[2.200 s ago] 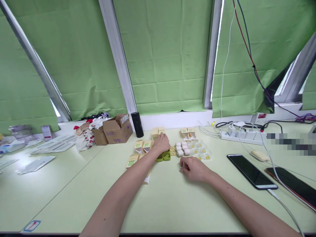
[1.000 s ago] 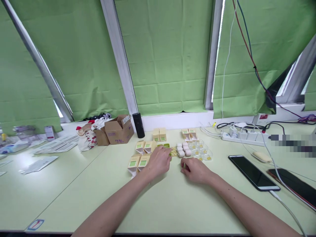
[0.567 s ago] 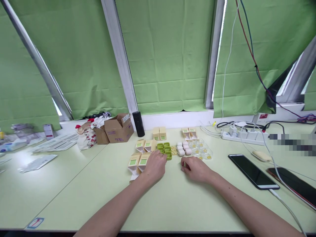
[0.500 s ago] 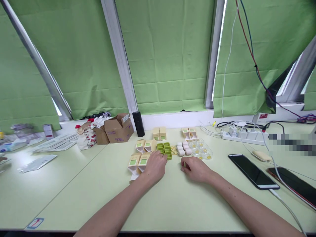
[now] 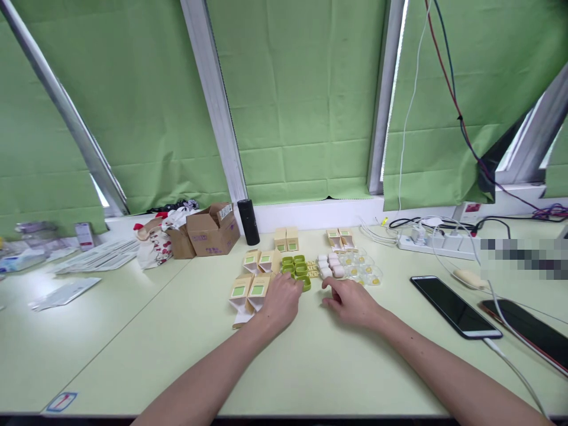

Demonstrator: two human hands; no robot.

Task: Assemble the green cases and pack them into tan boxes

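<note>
Small green trays (image 5: 294, 266) stand in a cluster mid-table. My left hand (image 5: 284, 297) has its fingers closed at the nearest green tray (image 5: 306, 283), which sits slightly askew by the fingertips. My right hand (image 5: 348, 300) is just right of it, index finger and thumb apart with nothing between them. Beyond the right fingertips are pinkish-white rounded pieces (image 5: 337, 271), and small yellow pieces (image 5: 313, 269) lie between these and the trays. Clear cups with yellow centres (image 5: 366, 271) are farther right. Cream boxes with green windows (image 5: 258, 288) stand left of the trays.
More cream boxes (image 5: 286, 239) and open ones (image 5: 341, 239) stand behind. A black cylinder (image 5: 249, 222) and cardboard box (image 5: 213, 231) are at the back left. Phones (image 5: 456, 307), cables and a power strip (image 5: 439, 245) lie right; papers (image 5: 66, 294) lie left.
The nearest green tray has shifted slightly right and turned at my left fingertips. My right hand has moved a little left, and its index finger and thumb have spread apart.
</note>
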